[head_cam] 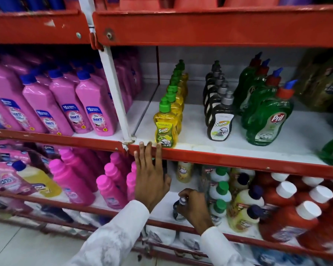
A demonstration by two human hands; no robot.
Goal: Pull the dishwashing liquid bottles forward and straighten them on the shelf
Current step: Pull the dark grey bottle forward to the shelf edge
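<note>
Shelving point(219, 31) in red metal fills my view, with white boards between the rails. Pink bottles point(69, 110) crowd the bay on the left, standing tilted in rows. On the middle shelf point(248, 162) of the right bay stand the dish soaps in three files running front to back: green bottles point(267, 120) with red and blue caps on the right, dark bottles point(220, 121) with grey caps in the centre, and yellow bottles point(166, 129) with green caps on the left. The front yellow one sits right at the shelf's front edge, upright, while the dark and green files start a little further back. Red bottles point(296, 214) with white caps lean in the lower shelf at the right, beside cream ones with dark caps. My left hand point(151, 181) is flat and spread, its fingertips point(149, 144) hooked over the red front rail just left of the front yellow bottle, not holding anything. My right hand point(193, 208) is down on the lower shelf, fingers curled round the top of a small bottle point(179, 210) there; it is blurred, and I think it is a dark one with a pale cap. Both of my sleeves are white.
</note>
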